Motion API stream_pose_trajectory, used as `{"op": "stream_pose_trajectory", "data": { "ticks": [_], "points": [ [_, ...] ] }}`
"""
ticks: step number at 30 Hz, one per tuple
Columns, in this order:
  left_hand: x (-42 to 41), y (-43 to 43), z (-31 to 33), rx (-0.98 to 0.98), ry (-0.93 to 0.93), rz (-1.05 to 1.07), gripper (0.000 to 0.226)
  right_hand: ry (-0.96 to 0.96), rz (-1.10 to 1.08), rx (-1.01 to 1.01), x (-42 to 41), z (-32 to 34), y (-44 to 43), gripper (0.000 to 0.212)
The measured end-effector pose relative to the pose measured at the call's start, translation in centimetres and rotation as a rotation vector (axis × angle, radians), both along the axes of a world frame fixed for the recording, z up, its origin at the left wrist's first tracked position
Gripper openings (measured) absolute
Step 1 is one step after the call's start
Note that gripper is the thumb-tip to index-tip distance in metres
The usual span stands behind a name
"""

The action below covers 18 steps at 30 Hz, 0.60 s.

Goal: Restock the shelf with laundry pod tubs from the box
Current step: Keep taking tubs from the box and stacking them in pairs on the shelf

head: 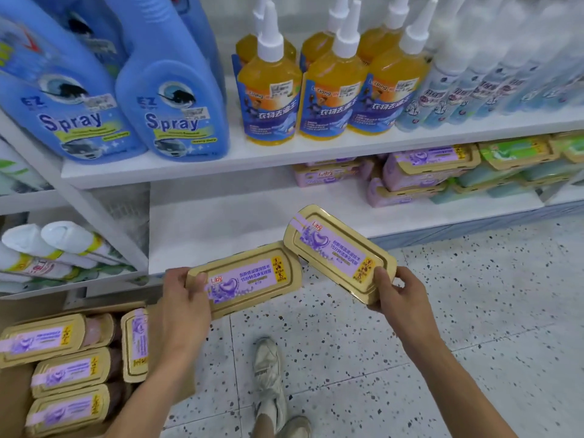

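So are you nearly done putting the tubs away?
Not nearly. Some purple tubs sit on the lower shelf beside bare space. Left grip holds the left tub, right grip the right tub. At least four boxed tubs wait in the box.

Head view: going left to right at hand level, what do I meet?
Box → left hand → left tub → right tub → right hand; each hand grips its tub.

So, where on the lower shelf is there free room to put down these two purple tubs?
The lower shelf is bare on its left and middle, between the white upright and the stacked purple tubs. Its right end is crowded with those and green tubs. The upper shelf is full of bottles.
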<state>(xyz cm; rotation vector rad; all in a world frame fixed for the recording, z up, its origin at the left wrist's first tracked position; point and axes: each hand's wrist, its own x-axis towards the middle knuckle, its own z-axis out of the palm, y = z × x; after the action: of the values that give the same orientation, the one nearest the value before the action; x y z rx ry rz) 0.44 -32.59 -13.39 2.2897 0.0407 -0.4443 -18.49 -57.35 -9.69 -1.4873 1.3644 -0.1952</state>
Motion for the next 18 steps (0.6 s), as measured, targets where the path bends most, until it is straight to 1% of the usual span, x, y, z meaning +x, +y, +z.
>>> {"op": "stream_pose_trajectory", "data": {
  "ticks": [2,4,7,10,15,18],
  "points": [
    [1.3,-1.9,-0.2,-0.005,0.036,0.038,0.019,0.012,-0.019,0.010,0.8,-0.2,-1.5,0.025],
    [2.5,-3.5,-0.5,-0.028,0.054,0.065,0.014,0.020,-0.023,0.017,1.5,-0.5,-3.0,0.024],
    [4.3,-5.4,-1.4,-0.014,0.032,0.064,0.013,0.051,0.025,0.001,2.9,-1.9,-5.7,0.023],
    [6.2,-6.9,-2.9,-0.012,0.027,0.057,0.012,0.072,0.095,-0.003,4.1,-3.9,-8.4,0.028],
    [8.2,-8.7,-6.3,-0.024,0.006,0.057,0.013,0.052,0.214,0.031,6.1,-7.8,-13.0,0.026],
    [9.6,-8.6,-8.4,-0.051,-0.034,0.042,0.020,-0.016,0.253,0.047,7.0,-9.4,-14.9,0.023]
  ]
}}
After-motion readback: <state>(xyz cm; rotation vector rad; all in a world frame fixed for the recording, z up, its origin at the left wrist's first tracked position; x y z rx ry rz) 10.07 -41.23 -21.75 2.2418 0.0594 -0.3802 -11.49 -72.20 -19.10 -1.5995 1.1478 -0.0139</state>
